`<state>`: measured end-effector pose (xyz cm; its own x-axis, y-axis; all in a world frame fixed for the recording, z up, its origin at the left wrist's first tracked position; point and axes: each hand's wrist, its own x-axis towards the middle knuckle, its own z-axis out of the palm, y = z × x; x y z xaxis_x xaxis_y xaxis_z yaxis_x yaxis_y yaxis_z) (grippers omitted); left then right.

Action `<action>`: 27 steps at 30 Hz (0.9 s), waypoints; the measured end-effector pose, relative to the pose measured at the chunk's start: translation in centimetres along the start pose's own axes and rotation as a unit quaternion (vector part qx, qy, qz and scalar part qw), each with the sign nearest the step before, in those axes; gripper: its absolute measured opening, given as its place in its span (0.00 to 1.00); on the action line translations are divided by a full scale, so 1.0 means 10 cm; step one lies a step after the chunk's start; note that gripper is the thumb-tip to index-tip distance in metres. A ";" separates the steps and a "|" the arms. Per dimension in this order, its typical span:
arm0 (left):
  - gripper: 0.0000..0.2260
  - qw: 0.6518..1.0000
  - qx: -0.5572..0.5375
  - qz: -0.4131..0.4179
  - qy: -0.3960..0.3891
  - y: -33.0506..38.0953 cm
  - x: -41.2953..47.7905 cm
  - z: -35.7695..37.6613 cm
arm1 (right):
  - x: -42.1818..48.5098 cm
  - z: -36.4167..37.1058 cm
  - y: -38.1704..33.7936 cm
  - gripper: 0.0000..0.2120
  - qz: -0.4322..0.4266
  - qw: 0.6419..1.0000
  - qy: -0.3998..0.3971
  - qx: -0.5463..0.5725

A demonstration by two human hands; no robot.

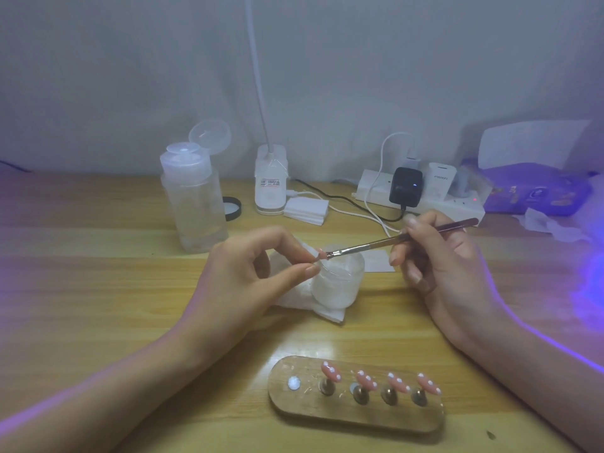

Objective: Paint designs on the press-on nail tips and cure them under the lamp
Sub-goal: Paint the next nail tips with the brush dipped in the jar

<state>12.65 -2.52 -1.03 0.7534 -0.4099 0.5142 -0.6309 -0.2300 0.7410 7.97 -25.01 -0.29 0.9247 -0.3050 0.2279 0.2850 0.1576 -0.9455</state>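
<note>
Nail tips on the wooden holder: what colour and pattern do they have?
The nail tips are pink with small white dots, best seen in the head view.

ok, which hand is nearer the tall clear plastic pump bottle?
Left. The left hand sits just right of and in front of the tall clear plastic pump bottle; the right hand, holding the thin reddish brush, is farther right, beyond the white plastic jar.

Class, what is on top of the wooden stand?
Four pink dotted nail tips on metal pegs, plus a bare white disc at the stand's left end. The tips hide how they join the pegs.
</note>
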 end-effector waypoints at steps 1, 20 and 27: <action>0.07 1.000 -0.005 -0.002 -0.002 -0.01 0.00 0.00 | 0.00 -0.01 0.00 0.11 -0.001 1.000 0.001 0.006; 0.05 1.000 -0.005 0.005 -0.010 -0.04 0.00 0.00 | 0.00 0.01 -0.01 0.10 -0.008 1.000 -0.014 0.009; 0.04 1.000 0.002 0.001 -0.010 -0.04 0.00 0.00 | 0.00 0.00 -0.01 0.11 -0.004 1.000 -0.001 0.010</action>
<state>12.89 -2.44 -1.38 0.7489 -0.4273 0.5065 -0.6323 -0.2323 0.7391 7.90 -25.04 -0.21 0.9232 -0.3040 0.2352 0.2965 0.1740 -0.9390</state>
